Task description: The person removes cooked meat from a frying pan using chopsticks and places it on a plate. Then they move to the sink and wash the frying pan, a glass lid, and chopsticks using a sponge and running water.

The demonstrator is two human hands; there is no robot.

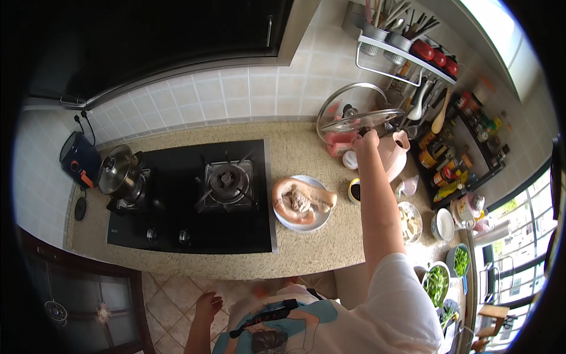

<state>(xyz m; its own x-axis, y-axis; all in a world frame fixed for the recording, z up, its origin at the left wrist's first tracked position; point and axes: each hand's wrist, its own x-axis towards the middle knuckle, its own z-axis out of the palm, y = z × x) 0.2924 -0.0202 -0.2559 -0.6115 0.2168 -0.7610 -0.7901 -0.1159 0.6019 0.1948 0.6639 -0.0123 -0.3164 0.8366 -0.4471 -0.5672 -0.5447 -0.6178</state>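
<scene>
My right hand (366, 140) reaches to the back of the counter, closed on the dark knob of a glass pot lid (376, 118) held tilted. Behind it a second glass lid (334, 99) leans by the tiled wall. A pink pitcher (392, 157) stands right beside my forearm. My left hand (209, 305) hangs low over the floor, fingers loosely curled, and seems to hold nothing. On the counter a plate (325, 219) carries a curled slab of pale cooked meat (283, 199), just right of the gas hob (177, 194).
A lidded steel pot (119, 177) sits on the left burner; the right burner (227, 178) bears no pot. A small bowl of dark sauce (354, 191) is near my forearm. Bowls of greens (436, 285), a spice rack (464, 150) and a utensil rail (398, 53) line the right side.
</scene>
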